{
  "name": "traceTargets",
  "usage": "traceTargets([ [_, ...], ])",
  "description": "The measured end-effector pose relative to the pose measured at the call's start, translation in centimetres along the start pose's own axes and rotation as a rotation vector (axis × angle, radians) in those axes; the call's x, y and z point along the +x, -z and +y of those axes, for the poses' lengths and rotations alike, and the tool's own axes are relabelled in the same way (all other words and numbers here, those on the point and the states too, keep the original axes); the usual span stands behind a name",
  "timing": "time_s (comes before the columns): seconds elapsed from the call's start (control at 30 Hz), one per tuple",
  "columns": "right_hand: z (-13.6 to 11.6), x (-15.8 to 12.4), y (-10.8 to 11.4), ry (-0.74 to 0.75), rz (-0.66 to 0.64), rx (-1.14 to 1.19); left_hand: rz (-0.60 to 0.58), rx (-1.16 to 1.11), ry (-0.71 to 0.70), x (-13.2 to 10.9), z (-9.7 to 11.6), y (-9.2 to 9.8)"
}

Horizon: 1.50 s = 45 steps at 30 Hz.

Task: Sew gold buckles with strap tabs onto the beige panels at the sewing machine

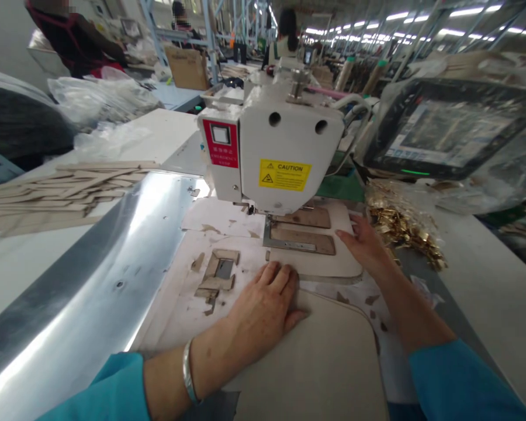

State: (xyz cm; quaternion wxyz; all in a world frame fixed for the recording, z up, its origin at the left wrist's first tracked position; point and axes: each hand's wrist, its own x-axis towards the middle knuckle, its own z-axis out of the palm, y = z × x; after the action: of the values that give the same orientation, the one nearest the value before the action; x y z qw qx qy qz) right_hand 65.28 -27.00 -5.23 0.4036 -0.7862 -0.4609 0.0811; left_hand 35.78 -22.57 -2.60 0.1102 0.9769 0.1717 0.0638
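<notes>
A beige fabric or leather-like panel (319,268) with rounded corners lies under the head of a white industrial sewing machine (284,137). Two brown strips show on it, and a metal clamp frame (298,244) lies around and over the lower one. My right hand (368,242) grips the panel's right edge, thumb on top, other fingers partly hidden. My left hand (263,304) lies flat with fingers stretched forward, fingertips at the panel's near edge. Beneath the left palm is a second, larger beige panel (324,356), closer to my body.
A white template sheet (170,298) with a rectangular cutout sits on the left. Beige strips (61,190) are piled beyond the shiny metal plate (127,257). On the right are a plastic bag of gold-coloured metal pieces (403,228) and a plastic-covered control screen (451,128). Other people work farther back.
</notes>
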Motion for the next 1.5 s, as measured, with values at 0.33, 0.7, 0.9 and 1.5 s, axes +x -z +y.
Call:
traceTargets([
  [0.33,-3.3,-11.9,3.3,0.594,-0.372,-0.53,0.043,-0.049,-0.021,0.4,-0.5,-0.5],
  [0.7,-3.1,-12.2,1.9,0.605,-0.292,-0.693,0.053,-0.01,0.008,0.7,0.0,-0.5],
  [0.9,-3.2,-12.2,1.8,0.572,-0.251,-0.659,0.055,-0.007,0.019,0.9,-0.1,-0.3],
  [1.5,-4.8,-13.0,2.7,0.421,-0.128,-0.675,0.082,0.109,0.048,0.9,0.1,-0.4],
])
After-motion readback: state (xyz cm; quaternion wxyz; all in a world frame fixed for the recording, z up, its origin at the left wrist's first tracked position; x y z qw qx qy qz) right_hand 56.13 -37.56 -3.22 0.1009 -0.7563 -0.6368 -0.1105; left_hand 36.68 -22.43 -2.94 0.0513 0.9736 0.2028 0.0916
